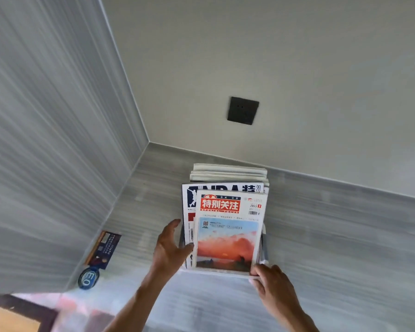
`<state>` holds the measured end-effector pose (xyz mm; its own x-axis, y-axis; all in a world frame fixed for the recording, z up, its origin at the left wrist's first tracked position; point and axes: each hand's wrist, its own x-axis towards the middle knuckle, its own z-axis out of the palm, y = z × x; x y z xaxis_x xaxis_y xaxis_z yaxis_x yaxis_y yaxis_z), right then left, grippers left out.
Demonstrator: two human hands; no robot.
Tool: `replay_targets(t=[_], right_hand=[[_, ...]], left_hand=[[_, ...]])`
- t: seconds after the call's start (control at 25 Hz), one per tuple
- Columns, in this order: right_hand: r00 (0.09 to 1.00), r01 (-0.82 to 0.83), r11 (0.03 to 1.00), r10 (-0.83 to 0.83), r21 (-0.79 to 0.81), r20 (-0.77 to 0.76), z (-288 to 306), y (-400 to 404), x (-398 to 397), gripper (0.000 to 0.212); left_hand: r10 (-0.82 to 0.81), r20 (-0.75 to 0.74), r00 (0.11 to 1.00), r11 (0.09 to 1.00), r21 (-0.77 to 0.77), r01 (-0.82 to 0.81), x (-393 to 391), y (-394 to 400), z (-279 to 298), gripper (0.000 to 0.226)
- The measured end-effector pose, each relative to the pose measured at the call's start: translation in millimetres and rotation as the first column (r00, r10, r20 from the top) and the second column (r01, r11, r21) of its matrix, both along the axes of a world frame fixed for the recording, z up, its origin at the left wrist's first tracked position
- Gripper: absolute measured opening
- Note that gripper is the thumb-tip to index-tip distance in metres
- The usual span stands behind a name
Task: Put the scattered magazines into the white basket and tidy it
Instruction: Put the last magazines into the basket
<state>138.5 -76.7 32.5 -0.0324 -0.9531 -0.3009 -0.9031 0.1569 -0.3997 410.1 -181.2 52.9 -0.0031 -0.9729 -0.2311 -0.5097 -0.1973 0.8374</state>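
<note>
Standing upright in the white basket (263, 245), the magazines (228, 233) already fill most of it, so the work looks close to its end and is now about squaring the stack. The front magazine, with a red title block and a sunset picture, faces the person and leans against a sports magazine (189, 200) just behind it; further back in the basket a thick wad of pale page edges rises higher than the covers. Little of the basket itself shows, only thin rails at its right side and lower front edge.

The left hand (169, 248) is at the basket's left side, thumb tip against the left edge of the front cover and fingers extended along the stack's side, probably to steady the pile and nudge it into line. The right hand (271, 279) is at the basket's lower right corner, fingers curled there at the cover's bottom corner; whether they pinch the magazine or the basket rim cannot be told.

Left of the basket, near the wall, a dark booklet (104, 249) and a round blue badge (88, 278) lie on the grey floor. Above the basket a dark wall socket (243, 112) sits on the plain wall. The booklet may yet belong in the basket.
</note>
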Motion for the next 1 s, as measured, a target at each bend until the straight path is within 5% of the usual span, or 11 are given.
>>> replay_targets(t=[0.08, 0.16, 0.24, 0.36, 0.44, 0.56, 0.8, 1.0], right_hand=[[0.999, -0.024, 0.997, 0.028, 0.079, -0.045, 13.6, 19.5, -20.8, 0.022], [0.999, 0.004, 1.0, -0.004, -0.003, -0.034, 27.5, 19.4, -34.4, 0.03], [0.973, 0.187, 0.968, -0.159, -0.166, 0.168, 40.2, -3.2, -43.8, 0.033], [0.621, 0.482, 0.876, -0.338, -0.005, 0.707, 44.5, -63.5, -53.1, 0.046], [0.497, 0.304, 0.938, -0.304, 0.165, 0.813, 41.9, -103.1, -50.8, 0.066], [0.504, 0.1, 0.97, -0.24, 0.219, 0.83, 33.1, -128.2, -42.3, 0.063], [0.349, 0.3, 0.95, -0.19, 0.083, 0.918, 37.6, -65.8, -40.2, 0.053], [0.484, 0.204, 0.974, -0.186, 0.096, 0.855, 45.3, -25.4, -42.3, 0.07]], left_hand=[[-0.137, -0.118, 0.984, 0.991, -0.016, 0.136, -19.5, 11.4, 4.7, 0.079], [-0.168, -0.204, 0.964, 0.986, -0.016, 0.168, -30.1, 9.6, 6.0, 0.084], [-0.126, -0.327, 0.936, 0.988, 0.041, 0.148, -30.9, -1.8, 6.4, 0.081], [-0.147, -0.411, 0.9, 0.967, 0.131, 0.218, -28.6, -25.6, 4.2, 0.071], [-0.17, -0.431, 0.886, 0.943, 0.189, 0.273, -29.5, -44.6, 3.2, 0.068], [-0.153, -0.413, 0.898, 0.925, 0.26, 0.277, -35.5, -58.3, 2.1, 0.058], [-0.208, -0.449, 0.869, 0.963, 0.062, 0.262, -29.4, -15.6, 12.9, 0.061], [-0.318, -0.341, 0.885, 0.942, -0.004, 0.337, -18.1, 10.8, 9.5, 0.1]])
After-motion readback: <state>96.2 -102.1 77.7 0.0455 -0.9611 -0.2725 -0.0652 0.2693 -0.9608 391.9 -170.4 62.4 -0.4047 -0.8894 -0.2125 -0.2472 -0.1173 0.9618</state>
